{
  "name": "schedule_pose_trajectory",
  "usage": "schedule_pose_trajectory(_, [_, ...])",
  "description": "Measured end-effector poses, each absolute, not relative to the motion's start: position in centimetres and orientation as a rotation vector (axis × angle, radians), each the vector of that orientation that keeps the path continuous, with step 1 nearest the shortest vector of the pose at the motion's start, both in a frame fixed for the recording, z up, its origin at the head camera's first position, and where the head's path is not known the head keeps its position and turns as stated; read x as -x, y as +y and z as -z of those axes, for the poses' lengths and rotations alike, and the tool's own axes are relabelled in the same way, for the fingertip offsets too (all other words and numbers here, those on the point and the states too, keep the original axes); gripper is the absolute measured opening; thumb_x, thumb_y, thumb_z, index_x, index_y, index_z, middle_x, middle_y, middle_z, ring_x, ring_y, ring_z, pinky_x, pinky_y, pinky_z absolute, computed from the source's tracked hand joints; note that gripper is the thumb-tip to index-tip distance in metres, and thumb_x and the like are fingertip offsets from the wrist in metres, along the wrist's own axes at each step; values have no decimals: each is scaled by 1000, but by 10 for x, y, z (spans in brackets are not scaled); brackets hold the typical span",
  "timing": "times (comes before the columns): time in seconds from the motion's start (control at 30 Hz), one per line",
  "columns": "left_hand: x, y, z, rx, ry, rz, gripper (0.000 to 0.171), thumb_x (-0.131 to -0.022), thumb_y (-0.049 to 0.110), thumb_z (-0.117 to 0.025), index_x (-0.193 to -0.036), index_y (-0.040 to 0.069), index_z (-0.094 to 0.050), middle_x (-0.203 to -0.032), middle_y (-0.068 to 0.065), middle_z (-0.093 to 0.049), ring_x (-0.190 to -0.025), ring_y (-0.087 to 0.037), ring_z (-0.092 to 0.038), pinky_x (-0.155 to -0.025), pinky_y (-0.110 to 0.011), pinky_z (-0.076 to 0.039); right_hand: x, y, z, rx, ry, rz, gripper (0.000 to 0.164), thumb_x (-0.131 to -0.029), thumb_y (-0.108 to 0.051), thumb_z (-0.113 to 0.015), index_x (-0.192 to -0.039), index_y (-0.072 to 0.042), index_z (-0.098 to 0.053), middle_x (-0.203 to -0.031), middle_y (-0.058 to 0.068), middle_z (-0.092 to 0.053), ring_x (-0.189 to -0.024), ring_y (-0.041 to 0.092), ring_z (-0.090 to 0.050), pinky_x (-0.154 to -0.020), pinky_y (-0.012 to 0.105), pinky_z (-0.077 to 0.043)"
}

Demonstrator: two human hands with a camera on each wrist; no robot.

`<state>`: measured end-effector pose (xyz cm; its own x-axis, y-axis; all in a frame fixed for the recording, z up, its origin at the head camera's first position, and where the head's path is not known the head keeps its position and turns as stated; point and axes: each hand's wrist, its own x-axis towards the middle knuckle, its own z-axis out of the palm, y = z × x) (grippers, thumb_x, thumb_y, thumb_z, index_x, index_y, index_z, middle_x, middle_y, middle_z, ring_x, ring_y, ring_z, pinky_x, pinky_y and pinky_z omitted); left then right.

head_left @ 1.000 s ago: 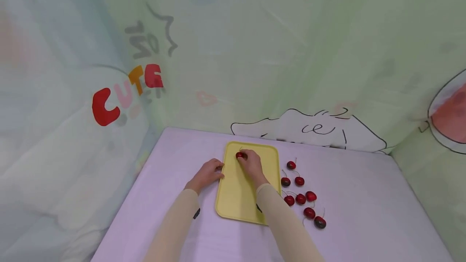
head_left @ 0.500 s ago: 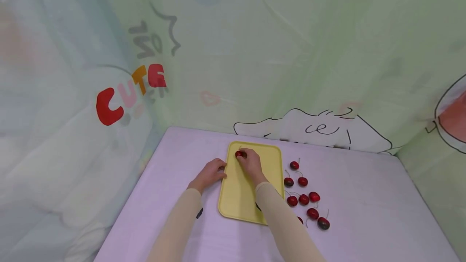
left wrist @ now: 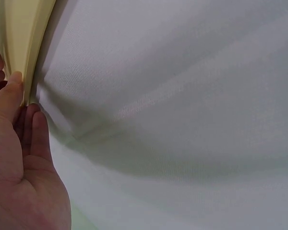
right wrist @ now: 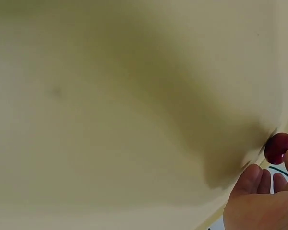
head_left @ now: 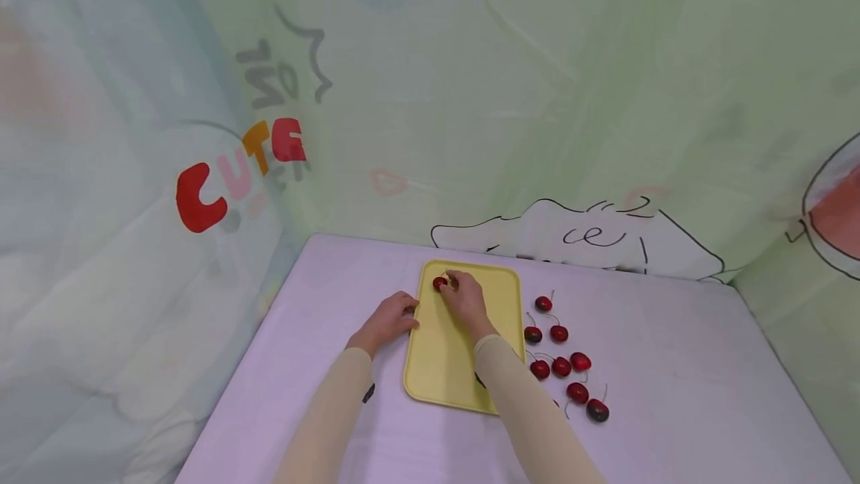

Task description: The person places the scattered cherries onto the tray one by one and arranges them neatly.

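Note:
A yellow tray (head_left: 437, 383) lies on the table, its long side running away from me. My left hand (head_left: 390, 321) holds its left rim; in the left wrist view the thumb (left wrist: 12, 91) lies over the rim and the fingers against its outer side. A dark red cherry (head_left: 440, 284) with a stem sits near the tray's far left corner. My right hand (head_left: 466, 303) is just right of it, fingers loosely bent. In the right wrist view the thumb touches the cherry (right wrist: 278, 148), while the other fingers are apart from it.
Several cherries (head_left: 561, 367) with stems lie on the pale lilac tablecloth (head_left: 672, 379) right of the tray. One is partly hidden behind my right sleeve (head_left: 531, 417). A printed cloth backdrop (head_left: 430, 110) rises behind the table and on its left.
The fingers of my right hand have loosened from the cherry, which stays near the tray's far left corner. My left hand has stayed on the rim.

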<state>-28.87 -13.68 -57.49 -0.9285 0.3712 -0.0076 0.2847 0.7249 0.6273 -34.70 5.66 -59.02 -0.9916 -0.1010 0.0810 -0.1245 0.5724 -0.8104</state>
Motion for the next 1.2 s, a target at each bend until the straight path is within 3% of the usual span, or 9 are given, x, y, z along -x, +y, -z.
schedule_pose_trajectory(0.23, [290, -136, 578, -518, 2785, -1001, 40, -88, 10, -72, -124, -5, -61, -118, -12, -59, -106, -23, -57, -99, -38, -48, 339, 72, 570, -115, -2719, -1509, 40, -94, -14, -66, -131, 1, -59, -129, 18, -59, -117, 32, -57, -98, 44, -50])
schedule_pose_trajectory(0.83, [287, -139, 579, -488, 2779, -1044, 41, -89, 11, -72, -125, -4, -60, -118, -11, -59, -106, -23, -57, -98, -38, -48, 318, 149, 531, 52, -2598, -1439, 50, -95, -20, -65, -138, 2, -51, -134, 24, -53, -123, 38, -52, -105, 46, -43])
schedule_pose_trajectory(1.2, [285, -138, 572, -531, 2773, -1071, 42, -87, 7, -73, -125, -7, -59, -118, -15, -59, -106, -26, -58, -98, -40, -48, 306, 192, 528, 310, -2585, -1411, 53, -98, -26, -60, -144, -3, -45, -141, 20, -49, -130, 35, -47, -108, 45, -40])
